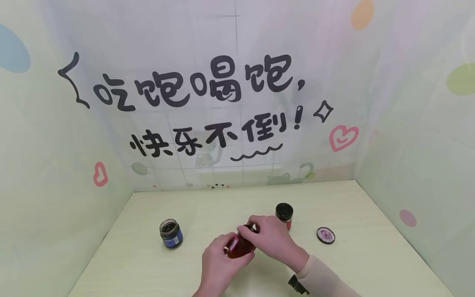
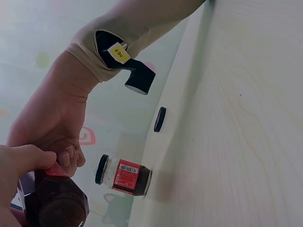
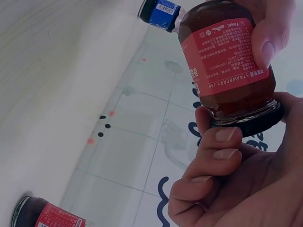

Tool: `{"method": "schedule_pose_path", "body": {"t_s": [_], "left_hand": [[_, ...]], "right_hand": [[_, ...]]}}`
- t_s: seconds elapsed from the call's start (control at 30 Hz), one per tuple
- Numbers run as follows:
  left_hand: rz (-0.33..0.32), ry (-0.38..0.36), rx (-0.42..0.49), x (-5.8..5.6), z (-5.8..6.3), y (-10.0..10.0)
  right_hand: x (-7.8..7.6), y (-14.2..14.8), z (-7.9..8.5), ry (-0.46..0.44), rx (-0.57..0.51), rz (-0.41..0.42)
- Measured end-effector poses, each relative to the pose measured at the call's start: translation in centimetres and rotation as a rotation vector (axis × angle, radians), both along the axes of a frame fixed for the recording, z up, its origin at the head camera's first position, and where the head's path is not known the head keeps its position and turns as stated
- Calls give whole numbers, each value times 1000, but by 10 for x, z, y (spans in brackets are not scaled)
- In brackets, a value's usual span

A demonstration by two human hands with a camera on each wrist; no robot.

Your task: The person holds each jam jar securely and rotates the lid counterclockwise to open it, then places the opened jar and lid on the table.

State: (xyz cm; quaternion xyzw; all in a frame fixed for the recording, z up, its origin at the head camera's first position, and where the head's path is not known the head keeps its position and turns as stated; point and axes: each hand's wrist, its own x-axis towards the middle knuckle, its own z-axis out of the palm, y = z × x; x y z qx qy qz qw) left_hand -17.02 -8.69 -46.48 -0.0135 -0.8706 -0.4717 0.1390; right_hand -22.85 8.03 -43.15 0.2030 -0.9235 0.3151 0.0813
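Note:
A strawberry jam jar with a red label and dark red contents is held between both hands, over the front middle of the table. My left hand grips the jar's body, its thumb lying along the side in the head view. The fingers and thumb of my right hand are curled round the black lid, which sits on the jar's mouth. In the right wrist view the jar leans with its lid end downward. From the left wrist the jar's dark base shows.
An uncapped jar with a blue label stands at the left. Behind my right hand stands another red-labelled jar with a black lid. Farther right a loose lid lies flat, its purple-patterned face up. Printed curtains enclose the table.

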Motion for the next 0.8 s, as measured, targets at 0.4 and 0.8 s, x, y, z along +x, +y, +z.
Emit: {"method": "schedule_pose_path", "body": {"t_s": [0.4, 0.8], "left_hand": [[-12, -3, 23, 0, 0, -2], [-23, -60, 79, -1, -4, -4]], "right_hand": [[0, 2, 0, -39, -37, 46], [0, 3, -2, -52, -34, 79]]}}
